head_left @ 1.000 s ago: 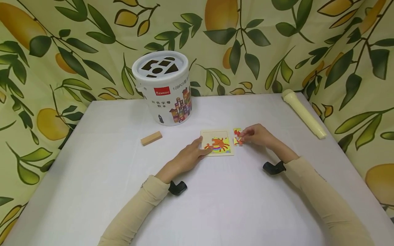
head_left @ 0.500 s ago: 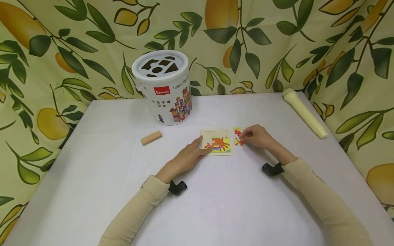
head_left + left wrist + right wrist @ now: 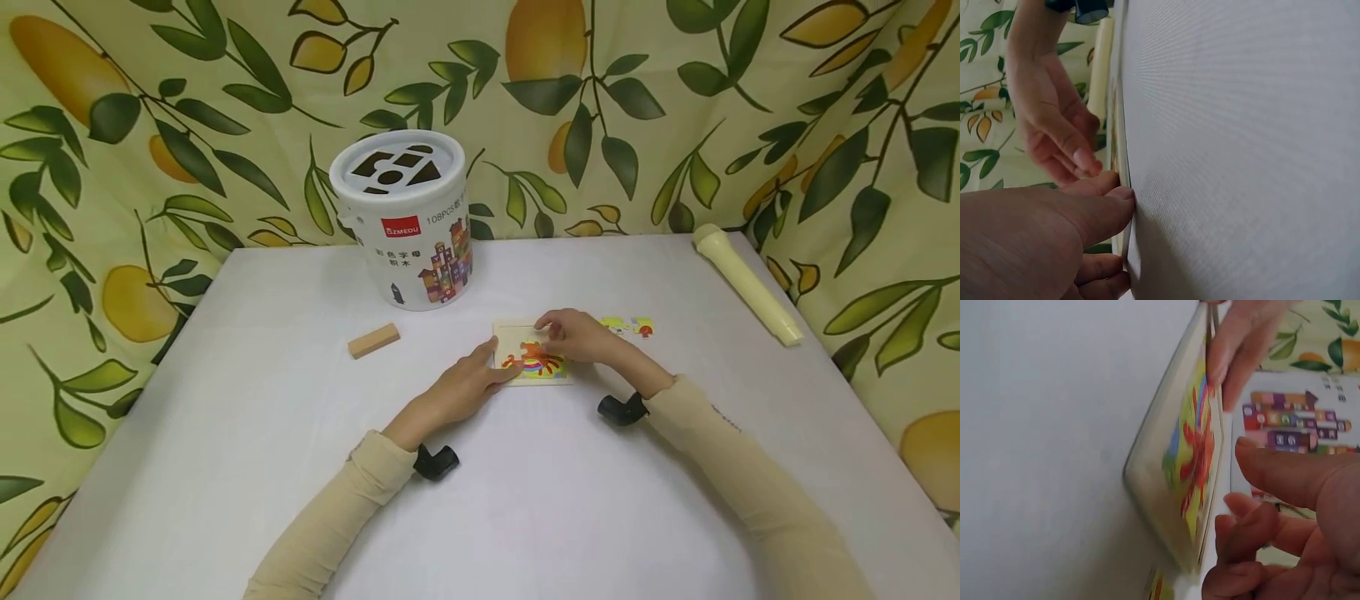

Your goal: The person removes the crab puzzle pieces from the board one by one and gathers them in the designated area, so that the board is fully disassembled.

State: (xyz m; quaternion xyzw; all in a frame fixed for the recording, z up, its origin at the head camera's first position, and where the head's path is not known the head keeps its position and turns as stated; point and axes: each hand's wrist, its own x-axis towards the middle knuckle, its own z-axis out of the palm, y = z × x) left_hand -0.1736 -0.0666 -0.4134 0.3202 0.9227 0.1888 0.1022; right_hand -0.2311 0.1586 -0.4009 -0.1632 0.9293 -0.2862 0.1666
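A square jigsaw puzzle board [image 3: 555, 382] with a pale wooden frame lies on the table, partly filled with a picture of a red-orange crab on yellow. My left hand [image 3: 461, 385] holds it at the lower left corner, thumb along the near edge and fingers at the left side. Over the board's right part hovers my right hand [image 3: 581, 337], thumb and fingers apart, with nothing between them in the right wrist view. Loose puzzle pieces [image 3: 642, 326] lie right of the board, some hidden behind the right hand. One piece [image 3: 1159, 587] shows beside the frame in the right wrist view.
A white bucket [image 3: 405, 242] with shaped holes in its lid stands behind the board to the left. In front of it lies a wooden block [image 3: 373, 341]. A cream microphone-shaped object [image 3: 750, 286] rests at the table's right edge. Leaf-patterned cloth [image 3: 247, 125] hangs behind.
My right hand has left the loose pieces beside the board and moved left over the board, uncovering pieces further right. The left hand stays at the board's corner.
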